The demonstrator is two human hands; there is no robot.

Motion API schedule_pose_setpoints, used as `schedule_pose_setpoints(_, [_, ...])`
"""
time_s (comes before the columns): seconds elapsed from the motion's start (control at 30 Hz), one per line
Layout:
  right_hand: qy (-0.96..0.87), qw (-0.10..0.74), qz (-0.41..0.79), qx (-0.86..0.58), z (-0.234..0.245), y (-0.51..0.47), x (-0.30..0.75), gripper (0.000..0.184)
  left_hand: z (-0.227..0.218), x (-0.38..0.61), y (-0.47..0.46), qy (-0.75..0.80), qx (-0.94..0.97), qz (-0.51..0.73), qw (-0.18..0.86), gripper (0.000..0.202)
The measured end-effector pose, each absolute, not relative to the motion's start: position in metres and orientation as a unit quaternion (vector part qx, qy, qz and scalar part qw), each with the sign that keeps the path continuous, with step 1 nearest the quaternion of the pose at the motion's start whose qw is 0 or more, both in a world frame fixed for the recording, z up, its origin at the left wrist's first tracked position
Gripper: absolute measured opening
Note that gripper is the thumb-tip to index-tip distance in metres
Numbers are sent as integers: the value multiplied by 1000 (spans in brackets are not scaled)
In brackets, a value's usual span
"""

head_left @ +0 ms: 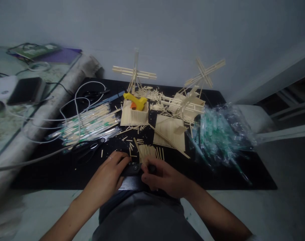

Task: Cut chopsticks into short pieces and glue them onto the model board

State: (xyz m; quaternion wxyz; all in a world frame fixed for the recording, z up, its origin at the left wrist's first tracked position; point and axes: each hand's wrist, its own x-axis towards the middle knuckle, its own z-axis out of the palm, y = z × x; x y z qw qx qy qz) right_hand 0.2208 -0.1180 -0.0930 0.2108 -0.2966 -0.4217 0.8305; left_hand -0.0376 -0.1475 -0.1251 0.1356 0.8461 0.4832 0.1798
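My left hand (109,174) and my right hand (162,177) meet at the near edge of a black mat (217,174). Both have their fingers curled around a small dark object (133,169) held between them; I cannot make out what it is. Just beyond the hands lies a row of short cut wooden sticks (149,152). Black-handled scissors (94,147) lie to the left of my left hand.
On the mat stand stick windmills (134,72) (204,73), stick platforms (169,132) and a yellow glue gun (136,102) on a stick box. Wrapped chopstick bundles (89,124) and white cable (77,100) lie left. Empty plastic wrappers (222,134) pile up right.
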Motion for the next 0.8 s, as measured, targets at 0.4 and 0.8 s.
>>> schedule_pose_setpoints(0.4, [-434, 257, 826, -252, -103, -117, 221, 60, -113, -41, -141, 486, 854, 125, 142, 29])
schedule_pose_setpoints(0.8, [-400, 314, 809, -293, -105, -120, 222, 72, -115, -41, -142, 570, 752, 180, 277, 47])
